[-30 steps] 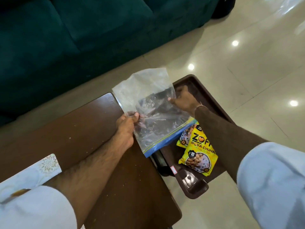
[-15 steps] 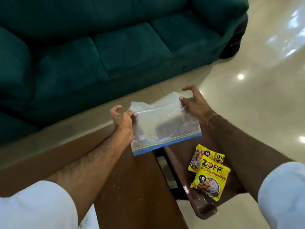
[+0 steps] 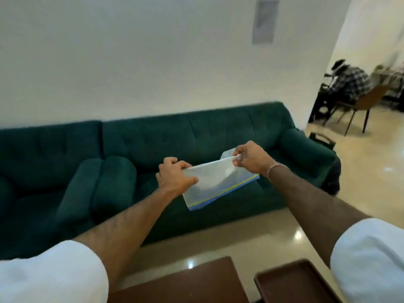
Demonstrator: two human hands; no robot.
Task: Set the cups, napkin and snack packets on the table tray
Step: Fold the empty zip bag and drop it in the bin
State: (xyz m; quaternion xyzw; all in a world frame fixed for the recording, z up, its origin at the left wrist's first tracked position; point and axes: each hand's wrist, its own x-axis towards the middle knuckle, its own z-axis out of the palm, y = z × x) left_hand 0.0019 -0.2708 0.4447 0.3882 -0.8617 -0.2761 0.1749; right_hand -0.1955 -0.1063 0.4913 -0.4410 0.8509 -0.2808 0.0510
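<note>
No text, label, brand or number can be read anywhere.

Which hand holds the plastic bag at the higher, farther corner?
The right hand pinches the clear zip bag at its raised far corner; the left hand grips the lower near edge, thumb over the plastic.

One head-worn camera looks forward and slightly down across the room toward a green sofa [image 3: 196, 136] against the wall. The brown table [image 3: 185, 283] and tray [image 3: 290, 278] sit closest, cut by the bottom edge.
</note>
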